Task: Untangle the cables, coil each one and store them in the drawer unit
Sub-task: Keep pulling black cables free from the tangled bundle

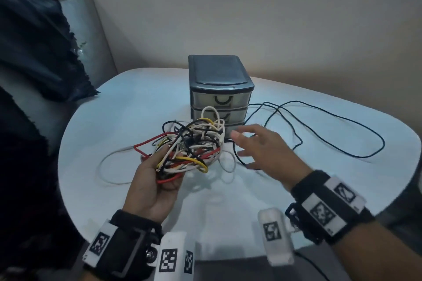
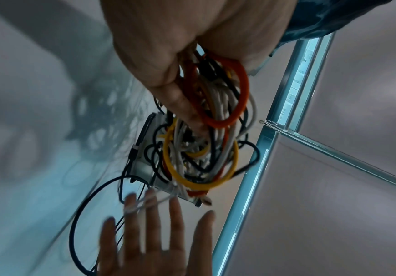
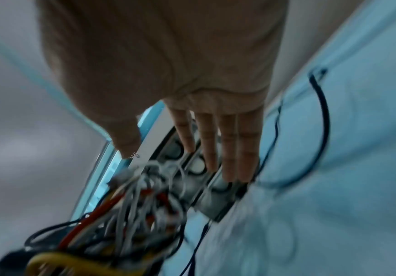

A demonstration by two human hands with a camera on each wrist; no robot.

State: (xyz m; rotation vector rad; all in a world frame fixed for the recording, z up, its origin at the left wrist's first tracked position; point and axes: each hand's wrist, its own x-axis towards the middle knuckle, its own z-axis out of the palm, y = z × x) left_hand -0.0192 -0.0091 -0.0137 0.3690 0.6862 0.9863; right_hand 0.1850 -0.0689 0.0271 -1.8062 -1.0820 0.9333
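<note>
My left hand (image 1: 159,171) holds a tangle of white, red, yellow and black cables (image 1: 189,146) just above the white table (image 1: 127,109), its fingers curled round the bundle (image 2: 204,134). Right behind the tangle stands the grey three-drawer unit (image 1: 219,89), all drawers closed. My right hand (image 1: 249,146) hovers open with spread fingers (image 3: 216,149) beside the tangle, in front of the lowest drawer (image 3: 216,198). A long black cable (image 1: 319,125) lies in loose loops on the table to the right. One white cable (image 1: 107,166) trails out from the tangle to the left.
A dark fringed cloth (image 1: 34,52) hangs over a grey seat at the left, close to the table's edge. The beige wall stands behind the drawer unit. The table's rounded front edge (image 1: 228,255) is near my wrists.
</note>
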